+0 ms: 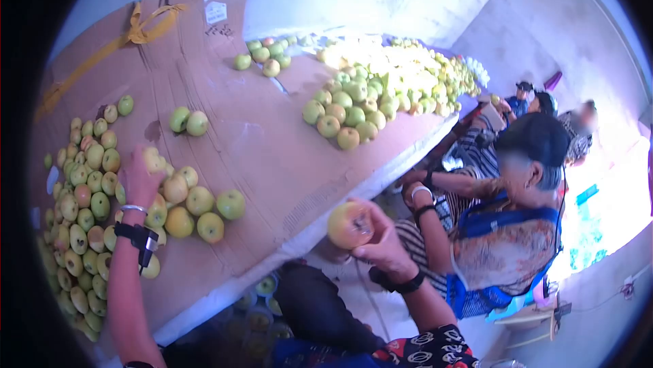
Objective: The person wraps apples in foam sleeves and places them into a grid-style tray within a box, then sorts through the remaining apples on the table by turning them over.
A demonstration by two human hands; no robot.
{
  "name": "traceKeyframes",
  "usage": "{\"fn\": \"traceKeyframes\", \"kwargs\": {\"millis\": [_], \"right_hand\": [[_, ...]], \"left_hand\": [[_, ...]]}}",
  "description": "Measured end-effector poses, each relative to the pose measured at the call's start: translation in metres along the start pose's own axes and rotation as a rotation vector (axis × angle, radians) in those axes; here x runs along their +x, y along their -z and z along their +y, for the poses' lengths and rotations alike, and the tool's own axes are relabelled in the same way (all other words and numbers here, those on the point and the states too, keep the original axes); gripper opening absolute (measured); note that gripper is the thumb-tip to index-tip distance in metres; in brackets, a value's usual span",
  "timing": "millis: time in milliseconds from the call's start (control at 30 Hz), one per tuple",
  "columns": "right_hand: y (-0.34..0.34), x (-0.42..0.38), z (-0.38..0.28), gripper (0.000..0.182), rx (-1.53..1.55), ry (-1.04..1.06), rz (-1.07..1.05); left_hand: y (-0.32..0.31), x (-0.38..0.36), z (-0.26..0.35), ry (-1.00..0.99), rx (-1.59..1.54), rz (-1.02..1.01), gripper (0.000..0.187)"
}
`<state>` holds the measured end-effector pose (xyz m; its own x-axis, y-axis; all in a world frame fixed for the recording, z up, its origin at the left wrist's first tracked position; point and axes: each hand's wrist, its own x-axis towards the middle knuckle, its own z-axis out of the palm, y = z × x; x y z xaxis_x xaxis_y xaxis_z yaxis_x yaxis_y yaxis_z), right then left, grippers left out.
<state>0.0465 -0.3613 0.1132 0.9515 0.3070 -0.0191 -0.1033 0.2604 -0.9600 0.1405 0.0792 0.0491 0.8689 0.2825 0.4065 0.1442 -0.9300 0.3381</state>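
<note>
My left hand (141, 181) is over the near edge of a large pile of green and reddish apples (78, 239), its fingers closed round a pale apple (154, 159). Several larger apples (199, 201) lie just right of that hand on the cardboard. My right hand (383, 242) holds a yellow-red apple (349, 225) above the table's front edge, with a dark, rough patch facing the fingers. Two green apples (196, 123) sit apart, farther back on the cardboard.
Cardboard (231, 157) covers the table. A second apple heap (354, 103) stretches along the back right, brightly lit at its far end. Beside the table on the right sits a person (507, 239) in a blue apron, with more people beyond. More apples (258, 317) lie below the front edge.
</note>
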Motion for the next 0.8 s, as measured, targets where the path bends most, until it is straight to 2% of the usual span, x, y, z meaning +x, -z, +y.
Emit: {"fn": "traceKeyframes", "kwargs": {"millis": [100,200,267,300,367,433,467,500,533,567,700,733,800], "right_hand": [[0.02,-0.03,-0.019,0.086,-0.105,0.107,0.068],[0.033,-0.047,-0.024,0.085,-0.085,0.136,0.099],[0.041,-0.064,-0.022,0.089,-0.11,0.056,0.19],[0.044,-0.077,-0.018,0.086,-0.099,-0.033,0.179],[0.066,-0.107,0.013,0.081,-0.15,-0.125,0.141],[0.088,-0.152,0.044,0.082,0.014,-0.366,0.188],[0.101,-0.176,0.053,0.085,-0.035,-0.437,0.204],[0.119,-0.203,0.065,0.084,-0.037,-0.503,0.234],[0.132,-0.231,0.063,0.074,0.027,-0.613,0.261],[0.164,-0.276,0.087,0.064,0.15,-0.652,0.377],[0.187,-0.328,0.091,0.063,0.125,-0.735,0.695],[0.188,-0.335,0.092,0.062,0.101,-0.737,0.783],[0.192,-0.35,0.09,0.061,0.063,-0.726,0.932]], "left_hand": [[-0.013,0.017,-0.014,0.043,-0.053,-0.012,0.065],[-0.031,0.056,-0.069,0.157,-0.142,0.057,0.062],[-0.053,0.08,-0.113,0.205,-0.128,-0.142,0.073],[-0.1,0.094,-0.18,0.048,-0.146,0.045,0.074],[-0.079,0.089,-0.158,0.045,-0.147,-0.003,0.071],[-0.043,0.075,-0.128,0.227,0.016,-0.294,0.069],[-0.044,0.074,-0.135,0.22,0.04,-0.313,0.064],[-0.054,0.079,-0.15,0.131,0.052,-0.326,0.06],[-0.061,0.083,-0.17,0.057,0.081,-0.342,0.056],[-0.046,0.074,-0.161,0.038,0.07,-0.377,0.056],[0.01,0.062,-0.043,0.031,0.141,-0.696,0.054],[-0.021,0.069,-0.08,-0.044,0.017,-0.51,0.06],[-0.013,0.079,-0.08,0.118,-0.039,-0.441,0.063]]}}
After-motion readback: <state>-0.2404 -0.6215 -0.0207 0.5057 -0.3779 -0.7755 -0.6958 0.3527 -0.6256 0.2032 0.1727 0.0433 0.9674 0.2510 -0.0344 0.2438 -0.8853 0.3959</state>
